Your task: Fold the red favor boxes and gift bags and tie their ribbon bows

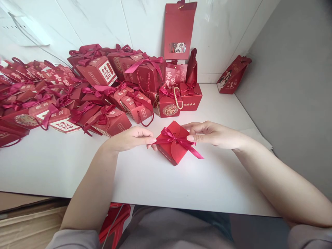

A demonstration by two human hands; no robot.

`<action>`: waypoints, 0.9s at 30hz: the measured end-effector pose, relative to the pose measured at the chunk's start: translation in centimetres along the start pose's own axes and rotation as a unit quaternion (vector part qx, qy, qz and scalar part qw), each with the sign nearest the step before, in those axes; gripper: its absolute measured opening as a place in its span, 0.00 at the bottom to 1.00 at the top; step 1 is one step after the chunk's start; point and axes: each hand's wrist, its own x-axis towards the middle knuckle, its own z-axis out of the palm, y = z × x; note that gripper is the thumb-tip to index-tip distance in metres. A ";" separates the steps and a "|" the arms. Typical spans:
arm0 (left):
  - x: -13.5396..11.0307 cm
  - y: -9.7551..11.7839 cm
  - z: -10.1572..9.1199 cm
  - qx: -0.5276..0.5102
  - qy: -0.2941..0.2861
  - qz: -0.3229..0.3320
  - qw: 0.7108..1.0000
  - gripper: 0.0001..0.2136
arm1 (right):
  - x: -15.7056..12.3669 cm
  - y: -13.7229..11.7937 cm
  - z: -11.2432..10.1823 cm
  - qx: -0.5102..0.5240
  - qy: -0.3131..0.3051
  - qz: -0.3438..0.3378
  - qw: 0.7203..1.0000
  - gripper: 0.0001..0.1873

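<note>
Pinching ribbon ends on red gift box: left hand fingers, right hand fingers, white table.

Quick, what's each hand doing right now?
Left hand: closed, pinching the ribbon on the small red box.
Right hand: closed, pinching the same ribbon.

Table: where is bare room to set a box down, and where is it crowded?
Bare table lies between the pile of gift boxes and the near edge, left of the left hand; in front of the small box whose ribbon both hands pinch, and behind the right hand up to the bag by the wall. The back left is crowded.
</note>
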 end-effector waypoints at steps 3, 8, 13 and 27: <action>0.1 -0.4 -0.3 0.018 -0.001 -0.005 1.000 0.17 | 0.0 0.1 -0.1 -0.016 0.007 -0.003 1.000 0.18; -0.1 -0.5 -0.6 0.052 -0.009 0.011 0.999 0.18 | 0.0 -0.1 0.2 -0.043 0.017 -0.004 0.999 0.18; -0.4 -0.2 -0.9 0.074 -0.010 0.039 0.996 0.18 | -0.3 -0.4 0.6 -0.071 0.035 -0.017 0.997 0.15; -1.5 0.1 -1.0 0.062 -0.121 -0.043 0.990 0.15 | -0.1 -0.4 2.3 -0.085 0.049 -0.060 0.993 0.14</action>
